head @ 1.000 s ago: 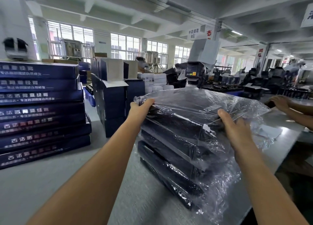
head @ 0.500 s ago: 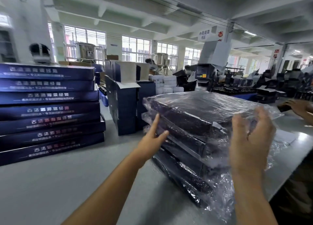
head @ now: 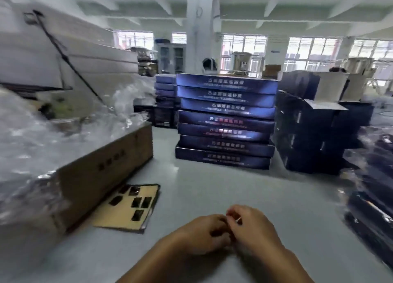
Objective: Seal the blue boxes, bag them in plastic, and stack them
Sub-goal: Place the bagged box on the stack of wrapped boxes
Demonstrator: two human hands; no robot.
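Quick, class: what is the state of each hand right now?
Left hand: fingers curled, contents cannot be told.
Right hand: fingers curled against the left, contents cannot be told.

One wide-angle view, worn on the person's head, looks forward and slightly down across the grey table (head: 191,189). The left hand (head: 202,232) and right hand (head: 253,229) lie closest, at 6 o'clock. The stack of blue boxes (head: 225,121) stands farther off at 12 o'clock, and the cardboard carton (head: 102,176) is near at 9 o'clock.

Packing factory floor, stacked blue boxes (head: 225,121)
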